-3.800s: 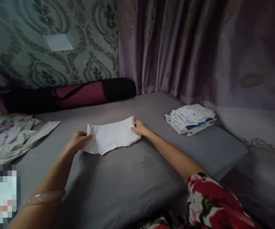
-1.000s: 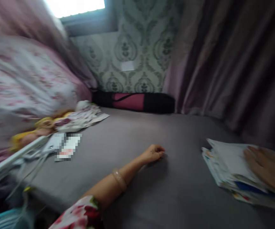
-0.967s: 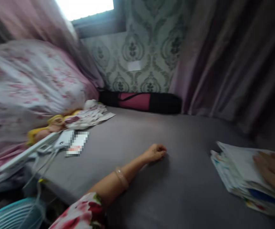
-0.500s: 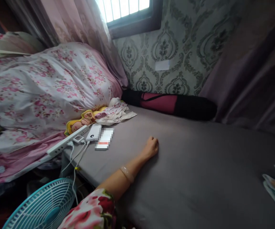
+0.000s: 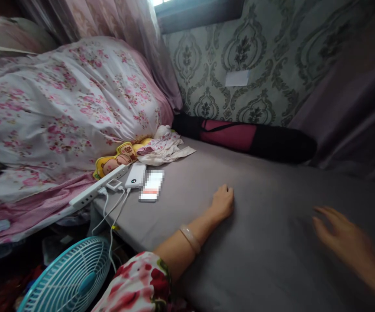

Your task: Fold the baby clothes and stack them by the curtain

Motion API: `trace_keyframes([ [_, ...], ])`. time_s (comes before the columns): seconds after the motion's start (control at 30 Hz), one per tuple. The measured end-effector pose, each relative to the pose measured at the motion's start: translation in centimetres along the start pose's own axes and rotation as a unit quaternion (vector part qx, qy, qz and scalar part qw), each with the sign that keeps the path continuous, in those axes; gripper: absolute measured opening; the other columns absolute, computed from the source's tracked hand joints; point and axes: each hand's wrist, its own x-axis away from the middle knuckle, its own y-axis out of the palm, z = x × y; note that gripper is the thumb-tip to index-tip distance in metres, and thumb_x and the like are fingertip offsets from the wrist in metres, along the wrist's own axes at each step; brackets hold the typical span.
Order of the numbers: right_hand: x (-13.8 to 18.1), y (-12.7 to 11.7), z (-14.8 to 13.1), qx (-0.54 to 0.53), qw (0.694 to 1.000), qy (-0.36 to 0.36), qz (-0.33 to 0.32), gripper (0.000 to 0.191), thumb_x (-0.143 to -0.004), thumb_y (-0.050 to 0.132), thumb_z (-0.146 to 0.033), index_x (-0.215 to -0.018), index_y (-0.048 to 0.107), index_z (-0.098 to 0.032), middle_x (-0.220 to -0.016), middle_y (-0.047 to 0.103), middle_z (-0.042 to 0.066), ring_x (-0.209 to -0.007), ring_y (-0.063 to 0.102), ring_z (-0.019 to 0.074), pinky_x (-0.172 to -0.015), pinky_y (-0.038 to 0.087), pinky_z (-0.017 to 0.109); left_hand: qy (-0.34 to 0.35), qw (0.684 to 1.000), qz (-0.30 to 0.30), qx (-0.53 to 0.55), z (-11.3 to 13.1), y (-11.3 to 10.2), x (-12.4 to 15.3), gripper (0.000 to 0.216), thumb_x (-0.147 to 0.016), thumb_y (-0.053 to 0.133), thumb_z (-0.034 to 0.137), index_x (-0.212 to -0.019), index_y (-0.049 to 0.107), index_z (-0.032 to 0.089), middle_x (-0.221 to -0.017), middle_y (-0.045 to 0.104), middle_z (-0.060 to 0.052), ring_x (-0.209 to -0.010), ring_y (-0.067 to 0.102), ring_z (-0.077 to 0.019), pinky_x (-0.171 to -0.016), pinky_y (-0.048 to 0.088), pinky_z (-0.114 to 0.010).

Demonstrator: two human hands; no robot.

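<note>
My left hand (image 5: 224, 202), a pale bangle (image 5: 190, 239) on its forearm, rests on the grey sheet (image 5: 265, 260) with its fingers curled into a fist. Nothing shows in it, though the palm side is hidden. Over the right part of the sheet is my right hand (image 5: 338, 229), open, slightly blurred, thumb and fingers apart and holding nothing. The nearest object to my left hand is a phone (image 5: 152, 185) with a pixelated screen, lying to its left. Beside the phone lies a white device (image 5: 136, 175) with a cable plugged in, perhaps a power bank.
A white power strip (image 5: 98, 187) with plugged-in cables lies at the left edge. Below stands a blue fan (image 5: 73, 277). A yellow cushion (image 5: 114, 162) and crumpled cloths (image 5: 164, 149) lie near the floral bedding (image 5: 73, 104). A long black-and-pink bag (image 5: 239, 135) lies along the wall.
My right hand has come into view from the right. The view has shifted down and left, and the white patterned cloth at the right is mostly out of frame. My left fist stays on the sheet.
</note>
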Motion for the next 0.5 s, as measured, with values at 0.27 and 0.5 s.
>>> trace_keyframes([
  [0.27, -1.4, 11.0, -13.3, -0.050, 0.980, -0.189, -0.035, 0.055, -0.090, 0.030, -0.037, -0.132, 0.053, -0.009, -0.138, 0.053, 0.020, -0.128, 0.049, 0.0306, -0.104, 0.042, 0.049, 0.033, 0.997, -0.014, 0.062, -1.6, -0.7, -1.0, 0.029, -0.089, 0.041, 0.017, -0.109, 0.062, 0.012, -0.109, 0.062, -0.014, -0.092, 0.060, -0.0199, -0.080, 0.048, -0.028],
  [0.5, -0.3, 13.3, -13.3, -0.017, 0.979, -0.200, 0.021, 0.053, -0.095, 0.029, -0.035, -0.130, 0.056, -0.007, -0.136, 0.054, 0.021, -0.129, 0.048, 0.0314, -0.109, 0.036, 0.049, -0.026, 0.993, -0.039, 0.109, -9.3, -6.3, -2.9, 0.029, -0.085, 0.047, 0.016, -0.099, 0.072, 0.012, -0.094, 0.072, -0.009, -0.086, 0.064, -0.0182, -0.079, 0.048, -0.026],
])
